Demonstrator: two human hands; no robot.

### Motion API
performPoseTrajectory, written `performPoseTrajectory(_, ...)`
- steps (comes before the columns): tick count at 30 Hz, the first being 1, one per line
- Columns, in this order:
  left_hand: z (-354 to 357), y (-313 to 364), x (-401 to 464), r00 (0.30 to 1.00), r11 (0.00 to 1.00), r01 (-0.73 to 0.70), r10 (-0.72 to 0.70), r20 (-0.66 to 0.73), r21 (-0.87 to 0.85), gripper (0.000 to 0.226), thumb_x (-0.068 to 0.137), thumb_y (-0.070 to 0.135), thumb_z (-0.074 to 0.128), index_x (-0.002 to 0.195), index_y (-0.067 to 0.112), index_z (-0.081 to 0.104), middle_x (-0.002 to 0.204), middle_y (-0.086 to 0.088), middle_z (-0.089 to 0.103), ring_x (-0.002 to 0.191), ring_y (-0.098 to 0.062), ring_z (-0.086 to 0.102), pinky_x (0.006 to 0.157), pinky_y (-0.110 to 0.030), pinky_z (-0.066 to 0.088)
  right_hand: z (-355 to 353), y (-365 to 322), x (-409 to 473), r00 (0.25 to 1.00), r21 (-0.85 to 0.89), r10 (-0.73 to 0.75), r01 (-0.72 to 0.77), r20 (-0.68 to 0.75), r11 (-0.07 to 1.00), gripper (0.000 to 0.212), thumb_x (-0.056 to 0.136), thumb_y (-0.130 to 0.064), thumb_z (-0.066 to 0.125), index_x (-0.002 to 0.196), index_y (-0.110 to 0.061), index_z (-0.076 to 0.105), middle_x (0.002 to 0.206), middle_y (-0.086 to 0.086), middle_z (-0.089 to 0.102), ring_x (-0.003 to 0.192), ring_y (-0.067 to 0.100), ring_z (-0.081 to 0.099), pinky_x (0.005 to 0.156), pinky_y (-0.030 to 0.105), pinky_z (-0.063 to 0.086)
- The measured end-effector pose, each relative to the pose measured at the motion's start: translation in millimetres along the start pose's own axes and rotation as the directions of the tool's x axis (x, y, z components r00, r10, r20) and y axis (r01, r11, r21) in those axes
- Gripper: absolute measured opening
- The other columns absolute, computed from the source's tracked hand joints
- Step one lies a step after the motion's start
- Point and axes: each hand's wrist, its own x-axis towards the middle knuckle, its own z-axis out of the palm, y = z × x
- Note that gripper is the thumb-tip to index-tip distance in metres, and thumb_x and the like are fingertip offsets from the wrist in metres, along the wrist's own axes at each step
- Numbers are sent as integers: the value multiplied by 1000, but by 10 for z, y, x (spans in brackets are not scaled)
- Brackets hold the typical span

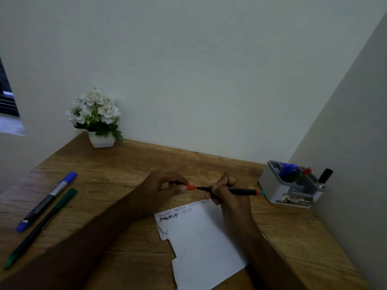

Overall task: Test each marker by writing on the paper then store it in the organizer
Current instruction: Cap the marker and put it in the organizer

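Wooden counter (129, 164) carries the paper (201, 237) just under the right hand (228, 195), which grips a marker (236, 191) while the left hand (165, 187) pinches its red cap (190, 187) apart, apparently for testing, organizer (291, 185) beyond the right hand.

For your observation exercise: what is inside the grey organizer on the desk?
The organizer holds blue-capped markers, a green one, a red-capped one and a black-capped one. Its walls hide their lower barrels, and the front tray's contents are unclear.
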Motion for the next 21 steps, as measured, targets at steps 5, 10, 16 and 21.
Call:
performPoseTrajectory(5,59,43,-1,998,998,-54,55,36,-15,14,90,20,66,100,20,75,89,12,72,86,-12,66,74,-25,50,22,47,-19,995,-109,9,3,103,994,11,80,-5,64,73,2,60,67,16,67,61,20,59,60,33,46)
performPoseTrajectory(10,121,91,1,999,993,-38,42,33,-110,11,91,13,65,90,8,74,82,-2,72,77,-14,66,68,-25,50,26,34,-19,990,-111,21,-5,143,994,28,85,-15,74,79,5,55,61,9,60,57,18,54,56,26,44)
performPoseTrajectory(16,153,138,-17,1000,982,-27,26,-12,-189,16,88,23,63,75,20,72,72,-6,69,67,-24,64,62,-38,49,22,31,25,977,-26,75,-72,198,997,34,83,-17,77,72,-2,49,56,4,52,53,15,46,54,25,39)
performPoseTrajectory(21,130,201,-21,1000,984,16,-19,-18,-176,17,90,18,64,79,10,74,77,-8,73,74,-26,68,69,-41,53,11,16,33,977,-16,80,-79,195,997,27,79,-20,79,73,-9,56,61,7,58,56,16,50,56,27,41)
